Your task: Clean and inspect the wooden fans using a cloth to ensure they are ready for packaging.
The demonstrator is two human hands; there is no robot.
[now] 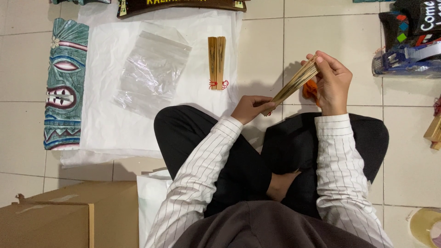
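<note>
Folded wooden hand fan [296,82], pale slats, held slantwise above the tiled floor [262,46] between both hands. Left hand [250,108] pinches the near pivot end; right hand [331,80] grips the far end, fingers closed round the slats. Two more closed wooden fans with red cords [217,63] lie side by side on white wrapping paper [110,115], right of a clear plastic zip bag [151,71]. Carved teal wooden mask [65,85] at far left; brown cardboard box [69,218] near left.

You're sitting on a pale tiled floor [271,50], with a white paper sheet [110,115] lying spread ahead; left of it a carved teal mask [64,82] is resting, below it a cardboard box [69,220].
</note>
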